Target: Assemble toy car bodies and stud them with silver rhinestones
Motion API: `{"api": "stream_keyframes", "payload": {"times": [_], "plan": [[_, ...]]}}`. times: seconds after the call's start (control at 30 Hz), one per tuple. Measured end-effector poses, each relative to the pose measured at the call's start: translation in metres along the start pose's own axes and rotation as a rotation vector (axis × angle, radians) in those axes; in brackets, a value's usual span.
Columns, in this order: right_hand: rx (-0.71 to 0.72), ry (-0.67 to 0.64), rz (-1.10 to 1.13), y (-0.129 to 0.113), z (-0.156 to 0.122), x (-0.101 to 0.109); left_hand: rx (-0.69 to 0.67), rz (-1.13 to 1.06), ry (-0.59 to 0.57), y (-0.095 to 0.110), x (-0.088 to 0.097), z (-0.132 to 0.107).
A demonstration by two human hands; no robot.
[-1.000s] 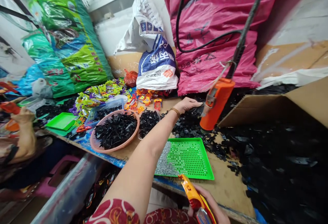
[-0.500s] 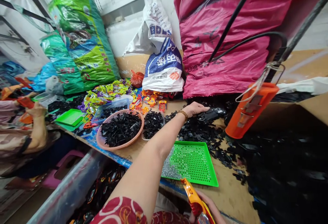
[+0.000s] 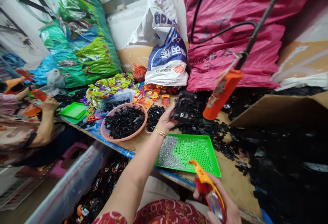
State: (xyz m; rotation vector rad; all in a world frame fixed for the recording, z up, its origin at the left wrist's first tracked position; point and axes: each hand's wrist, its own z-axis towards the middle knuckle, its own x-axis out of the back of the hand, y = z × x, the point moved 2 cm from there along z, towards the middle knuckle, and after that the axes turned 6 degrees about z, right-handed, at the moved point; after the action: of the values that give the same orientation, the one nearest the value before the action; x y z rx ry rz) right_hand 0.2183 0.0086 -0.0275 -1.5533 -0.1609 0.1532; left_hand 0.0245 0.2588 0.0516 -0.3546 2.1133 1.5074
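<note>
My left hand [image 3: 166,119], a gold bracelet at its wrist, grips a black plastic toy-car base [image 3: 183,109], slightly blurred, above the heap of black parts. My right hand [image 3: 227,198] is closed around an orange toy car body [image 3: 206,181] with red and silvery parts, low by the table's front edge. Between and beyond the hands lies a green perforated tray [image 3: 202,149] with many small silvery screws [image 3: 167,152] at its left side. An orange cylinder-shaped tool [image 3: 221,94] hangs to the right of the black base.
A pink bowl [image 3: 103,130] of small black parts stands left, near a blue basket [image 3: 98,106]. Yellow-green and orange toy parts lie behind. Large sacks [image 3: 235,46] line the wall. Black parts [image 3: 289,176] heap at right by a cardboard flap [image 3: 256,109]. A co-worker's hand [image 3: 48,103] is at far left.
My left hand has drawn back from the heap toward me with the black car base. The orange car body in my right hand has risen slightly. The hanging orange tool appears farther left.
</note>
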Motion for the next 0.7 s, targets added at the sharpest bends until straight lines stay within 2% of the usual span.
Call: {"api": "stream_keyframes", "payload": {"times": [0.07, 0.13, 0.27, 0.37, 0.43, 0.57, 0.7], "plan": [[0.069, 0.074, -0.013, -0.016, 0.013, 0.002, 0.013, -0.098, -0.033, -0.012, 0.015, -0.038], [0.184, 0.053, -0.006, -0.033, 0.029, -0.003, 0.01, -0.208, -0.033, -0.025, 0.029, -0.072], [0.235, 0.18, -0.054, -0.049, 0.061, -0.018, 0.064, -0.262, 0.056, -0.045, 0.048, -0.115], [0.282, 0.216, -0.085, -0.051, 0.076, -0.034, 0.107, -0.23, 0.091, -0.058, 0.051, -0.129], [0.294, 0.204, -0.078, -0.048, 0.082, -0.044, 0.086, -0.206, 0.111, -0.068, 0.048, -0.134], [0.252, 0.172, -0.145, -0.035, 0.088, -0.057, -0.104, -0.1, 0.119, -0.082, 0.035, -0.139], [0.229, 0.202, -0.134, -0.024, 0.086, -0.057, -0.31, 0.227, 0.121, -0.084, 0.029, -0.138]]}}
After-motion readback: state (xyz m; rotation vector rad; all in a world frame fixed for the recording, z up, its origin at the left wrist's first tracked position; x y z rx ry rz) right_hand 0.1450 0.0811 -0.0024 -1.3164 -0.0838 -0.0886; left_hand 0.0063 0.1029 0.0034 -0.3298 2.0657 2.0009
